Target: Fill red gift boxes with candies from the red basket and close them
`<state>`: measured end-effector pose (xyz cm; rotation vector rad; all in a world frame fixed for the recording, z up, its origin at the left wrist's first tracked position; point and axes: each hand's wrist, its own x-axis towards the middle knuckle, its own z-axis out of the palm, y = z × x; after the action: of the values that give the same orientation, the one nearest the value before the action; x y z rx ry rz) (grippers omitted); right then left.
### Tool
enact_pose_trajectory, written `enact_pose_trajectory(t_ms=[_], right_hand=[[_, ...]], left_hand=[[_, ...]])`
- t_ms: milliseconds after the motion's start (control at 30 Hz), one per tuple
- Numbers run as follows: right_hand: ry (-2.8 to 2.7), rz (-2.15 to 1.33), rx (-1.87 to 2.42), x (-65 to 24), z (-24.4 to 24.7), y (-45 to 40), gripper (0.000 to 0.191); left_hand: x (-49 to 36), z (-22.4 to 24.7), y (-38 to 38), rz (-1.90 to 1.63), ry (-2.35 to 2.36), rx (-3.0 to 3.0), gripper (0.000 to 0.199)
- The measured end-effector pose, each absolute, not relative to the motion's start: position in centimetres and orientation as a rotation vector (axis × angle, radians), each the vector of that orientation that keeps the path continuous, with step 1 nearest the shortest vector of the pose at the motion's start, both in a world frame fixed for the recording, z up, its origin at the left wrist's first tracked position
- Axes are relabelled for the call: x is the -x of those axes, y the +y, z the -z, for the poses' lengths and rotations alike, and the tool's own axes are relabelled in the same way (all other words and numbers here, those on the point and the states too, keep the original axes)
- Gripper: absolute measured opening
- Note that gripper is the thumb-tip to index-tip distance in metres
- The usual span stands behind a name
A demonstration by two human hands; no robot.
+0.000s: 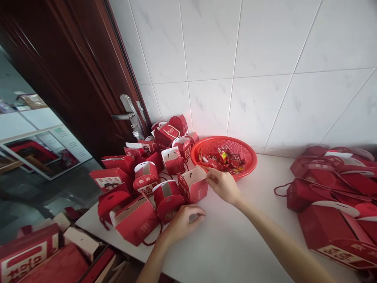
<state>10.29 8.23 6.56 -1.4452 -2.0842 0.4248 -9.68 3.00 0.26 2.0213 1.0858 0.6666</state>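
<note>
Red paper gift box [193,188] held open on the white worktop [235,239].
Right hand [224,185] pinches the box's top flap edge, just before the red basket [250,155] of sweets [224,159]; left hand [182,222], fingers curled, touches a closed box [168,201] beside it, at the near edge of a heap of boxes [147,165].

We see red boxes [165,173] with white panels and cords, a red mesh basket [249,155] of red-wrapped sweets [224,160], a white surface [235,236], white marbled tiles [250,59], a dark brown door [73,59].
</note>
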Motion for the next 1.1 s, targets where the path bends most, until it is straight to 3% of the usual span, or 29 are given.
enact_pose_trajectory(t_ms=[367, 667, 900, 1100], right_hand=[[-1.878, -0.861, 1.011, -14.2, -6.7, 8.4, 0.007], [-1.779, -1.001, 0.903, -17.9, -7.7, 8.7, 0.010], [-1.784, -1.191, 0.880, -20.2, -7.9, 8.4, 0.010], [-2.026, -1.191, 0.937, -21.6, -8.5, 8.4, 0.017]], left_hand=[[11.1, 0.0, 4.2, -0.607, 1.096, -2.013, 0.019], [11.7, 0.8, 5.2, -0.730, 1.248, -1.910, 0.025], [10.2, 0.7, 5.7, -0.926, 1.284, -1.544, 0.057], [8.4, -0.6, 6.6, -0.863, 1.278, -1.607, 0.055]])
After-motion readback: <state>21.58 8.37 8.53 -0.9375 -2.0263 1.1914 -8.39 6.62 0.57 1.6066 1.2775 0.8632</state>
